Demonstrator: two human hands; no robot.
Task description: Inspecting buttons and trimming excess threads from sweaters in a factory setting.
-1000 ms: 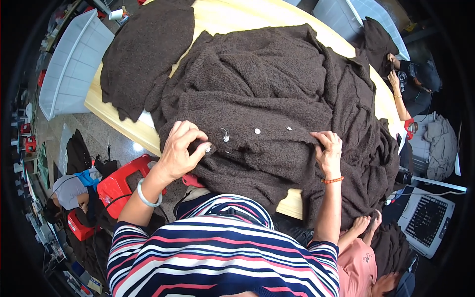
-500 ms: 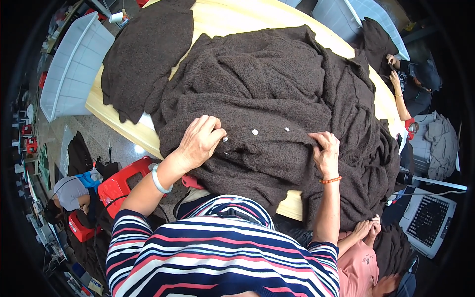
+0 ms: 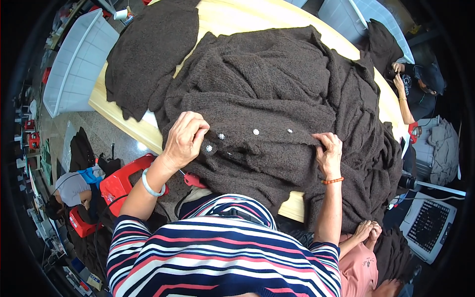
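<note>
A dark brown knit garment [image 3: 277, 156] lies bunched across the table in front of me. Several sparkly round buttons, one of them a button [image 3: 256, 131] near the middle, run in a row along its front band. At the left end of that row, my left hand [image 3: 185, 139] is closed, thumb and fingers pinching the knit beside the leftmost button [image 3: 209, 148]. My right hand [image 3: 329, 153] grips the band's edge beyond the rightmost button [image 3: 290, 130], stretching the band between both hands. The fingertips are partly hidden by the fabric.
Another brown knit piece [image 3: 148, 54] lies at the table's far left. White bins [image 3: 74, 64] stand past the table. A red stool [image 3: 123, 180] is left of me. A co-worker in pink [image 3: 356, 262] sits close on my right; another [image 3: 418, 84] handles brown knit at far right.
My left hand has slid left along the band, and the leftmost button now shows beside it. My right hand keeps its grip at nearly the same place.
</note>
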